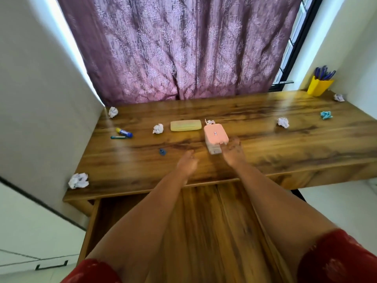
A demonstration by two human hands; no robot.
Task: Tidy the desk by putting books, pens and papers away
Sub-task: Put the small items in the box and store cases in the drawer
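Note:
Both my arms reach over the wooden desk (265,139). My right hand (233,150) is at the near right corner of a pink box (215,135), its fingers touching or nearly touching it; blur hides any grip. My left hand (187,163) hovers over bare wood near the front edge, holding nothing, fingers loosely bent. A yellow case (185,125) lies behind the box. A blue and yellow glue stick (124,132) and a teal pen (118,137) lie at the left. Crumpled paper balls (78,180) are scattered across the desk.
A yellow pen holder (319,85) full of blue pens stands at the far right corner. A small blue cap (162,151) lies left of my left hand. The drawer (114,211) under the desk is pulled open. A purple curtain (183,48) hangs behind.

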